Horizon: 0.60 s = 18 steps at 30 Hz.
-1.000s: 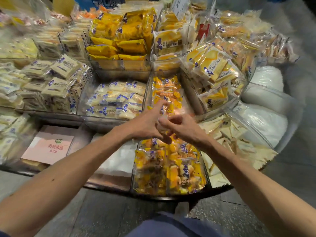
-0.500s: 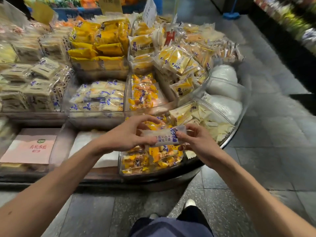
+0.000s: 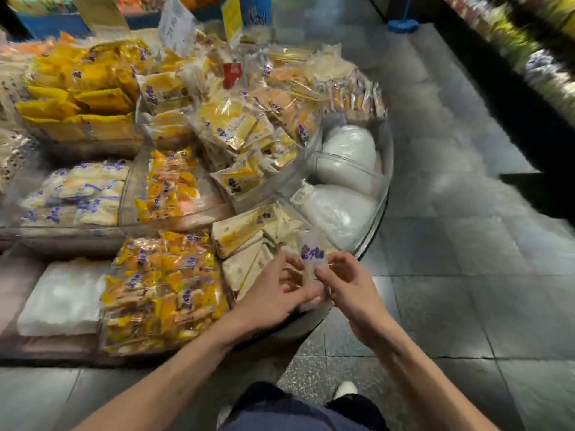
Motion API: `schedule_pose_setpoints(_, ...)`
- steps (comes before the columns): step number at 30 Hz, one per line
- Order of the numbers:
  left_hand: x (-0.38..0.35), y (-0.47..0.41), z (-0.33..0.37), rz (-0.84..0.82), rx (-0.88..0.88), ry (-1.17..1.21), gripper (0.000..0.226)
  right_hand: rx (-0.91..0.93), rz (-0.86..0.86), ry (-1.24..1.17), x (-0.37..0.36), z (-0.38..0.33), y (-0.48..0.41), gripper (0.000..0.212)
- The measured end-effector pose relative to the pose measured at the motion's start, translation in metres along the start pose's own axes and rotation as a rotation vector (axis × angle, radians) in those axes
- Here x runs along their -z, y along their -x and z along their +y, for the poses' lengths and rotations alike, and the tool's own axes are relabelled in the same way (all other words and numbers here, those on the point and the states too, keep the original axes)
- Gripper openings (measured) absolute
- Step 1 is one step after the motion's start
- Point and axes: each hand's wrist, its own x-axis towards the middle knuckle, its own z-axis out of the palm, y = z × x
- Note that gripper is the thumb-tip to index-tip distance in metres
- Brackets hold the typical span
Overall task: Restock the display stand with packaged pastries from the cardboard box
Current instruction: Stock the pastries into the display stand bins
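Observation:
A round tiered display stand (image 3: 378,213) holds clear bins of packaged pastries. My left hand (image 3: 273,293) and my right hand (image 3: 345,281) together hold one pale packaged pastry (image 3: 311,253) with purple print, upright, over the stand's front right edge. Both hands pinch it from either side. Just behind it lies a bin of pale wedge-shaped pastries (image 3: 249,241). To the left sits a bin of yellow-wrapped pastries (image 3: 161,290). No cardboard box is in view.
White bags (image 3: 339,209) fill the right bins. Upper tiers hold yellow packs (image 3: 81,91) and white-blue packs (image 3: 77,197). Price signs (image 3: 175,26) stand at the top. Grey tiled floor (image 3: 466,259) stretches right, with a dark shelf unit (image 3: 529,73) along the far right. My shoe (image 3: 345,390) is below.
The view has swung right. My hands carried the pastry from over the yellow-wrapped bin to the right, above the wedge-pastry bin, and turned it from lying flat to upright.

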Motion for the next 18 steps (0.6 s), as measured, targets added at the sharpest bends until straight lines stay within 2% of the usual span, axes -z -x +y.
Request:
schedule_pose_setpoints(4, -0.038, -0.042, 0.025, 0.138, 0.086, 0.088, 0.070, 0.034, -0.285, 0.301, 0.073, -0.036, -0.028, 0.008)
schedule_pose_setpoints(6, -0.045, -0.062, 0.032, 0.126, 0.086, 0.047, 0.062, 0.108, -0.436, 0.577, 0.099, -0.058, -0.047, 0.013)
schedule_pose_setpoints(8, -0.049, -0.080, 0.040, 0.036, 0.074, -0.045, 0.052, 0.158, -0.541, 0.728, 0.118, -0.077, -0.070, 0.018)
schedule_pose_setpoints(11, -0.056, -0.106, 0.048, 0.001, 0.031, -0.071, 0.035, 0.109, -0.566, 0.700, 0.135, -0.095, -0.104, 0.030)
schedule_pose_setpoints(15, -0.066, -0.142, 0.045, 0.175, 0.026, 0.047, 0.033, 0.009, -0.415, 0.620, 0.151, -0.097, -0.158, 0.062)
schedule_pose_setpoints(18, -0.074, -0.175, 0.031, 0.292, 0.075, 0.129, 0.032, -0.112, -0.433, 0.511, 0.156, -0.090, -0.196, 0.059)
